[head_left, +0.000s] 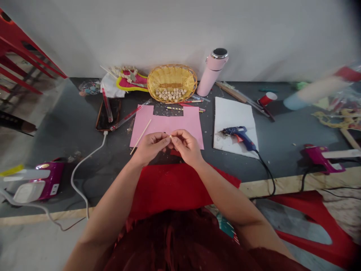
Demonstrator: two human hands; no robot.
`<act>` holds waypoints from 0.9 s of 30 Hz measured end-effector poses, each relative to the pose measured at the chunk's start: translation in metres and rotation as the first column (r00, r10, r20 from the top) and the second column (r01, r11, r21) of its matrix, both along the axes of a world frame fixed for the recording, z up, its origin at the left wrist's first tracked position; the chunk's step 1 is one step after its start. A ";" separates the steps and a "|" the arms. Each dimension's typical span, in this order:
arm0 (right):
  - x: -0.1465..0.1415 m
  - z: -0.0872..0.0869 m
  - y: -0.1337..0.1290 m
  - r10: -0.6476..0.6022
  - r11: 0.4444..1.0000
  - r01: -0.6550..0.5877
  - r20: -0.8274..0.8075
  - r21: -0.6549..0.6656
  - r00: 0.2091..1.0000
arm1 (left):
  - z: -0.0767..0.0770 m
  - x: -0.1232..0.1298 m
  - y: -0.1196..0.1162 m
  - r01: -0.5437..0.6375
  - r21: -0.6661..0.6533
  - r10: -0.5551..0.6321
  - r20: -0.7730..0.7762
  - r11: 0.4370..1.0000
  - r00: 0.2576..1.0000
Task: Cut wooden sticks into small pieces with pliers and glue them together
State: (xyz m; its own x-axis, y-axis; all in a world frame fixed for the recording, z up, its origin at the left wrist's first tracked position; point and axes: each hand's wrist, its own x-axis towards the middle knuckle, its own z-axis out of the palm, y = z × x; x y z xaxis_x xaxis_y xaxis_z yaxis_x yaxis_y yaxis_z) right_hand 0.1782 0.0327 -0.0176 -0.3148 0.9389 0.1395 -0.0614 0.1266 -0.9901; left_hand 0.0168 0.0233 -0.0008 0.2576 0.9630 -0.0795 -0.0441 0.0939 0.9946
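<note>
My left hand (pixel 153 146) and my right hand (pixel 186 146) meet above the near edge of a pink sheet (pixel 169 124). A tiny pale piece (pixel 170 137) shows between the pinched thumbs and fingertips of both hands; it resembles the small pale pieces (pixel 172 94) in the basket, but its exact kind is too small to tell. Left of my left hand, a thin wooden stick (pixel 141 136) lies slantwise on the sheet. Below my hands a red cloth (pixel 172 188) hangs over the table's front edge.
A yellow wicker basket (pixel 172 77) stands at the back beside a pink thermos (pixel 211 73). To the right, a blue glue gun (pixel 239 136) rests on a white board (pixel 234 113), its cord running off the front edge. At left are a phone (pixel 116 109) with a white cable and a purple power strip (pixel 52 180).
</note>
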 end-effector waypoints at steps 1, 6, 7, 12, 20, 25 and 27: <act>0.001 -0.001 0.000 0.018 1.000 -0.017 -0.005 0.007 1.000 | 0.001 0.000 0.000 -0.004 -0.001 0.004 0.007 1.000 1.000; 0.004 -0.003 0.001 0.042 0.997 -0.043 0.026 0.060 0.999 | 0.002 -0.002 0.001 0.000 -0.012 0.000 0.017 1.000 1.000; 0.004 -0.003 0.001 0.039 0.997 -0.042 0.038 0.069 0.999 | 0.001 -0.003 0.001 0.001 -0.011 0.000 0.018 1.000 1.000; 0.006 -0.002 0.003 -0.018 0.990 0.003 0.100 0.141 0.995 | 0.000 -0.004 0.001 -0.017 -0.004 0.017 0.011 1.000 1.000; 0.008 0.001 0.007 0.009 0.988 -0.030 0.136 0.152 0.991 | 0.001 -0.005 0.001 0.014 0.028 -0.012 -0.062 1.000 0.998; 0.010 0.002 0.008 0.080 0.996 -0.080 0.001 -0.040 0.997 | 0.001 -0.005 0.000 0.016 0.015 -0.015 -0.062 1.000 0.998; 0.011 0.001 0.009 0.066 0.995 -0.068 -0.030 -0.071 0.997 | 0.001 -0.005 0.000 0.025 -0.005 -0.025 -0.051 1.000 0.998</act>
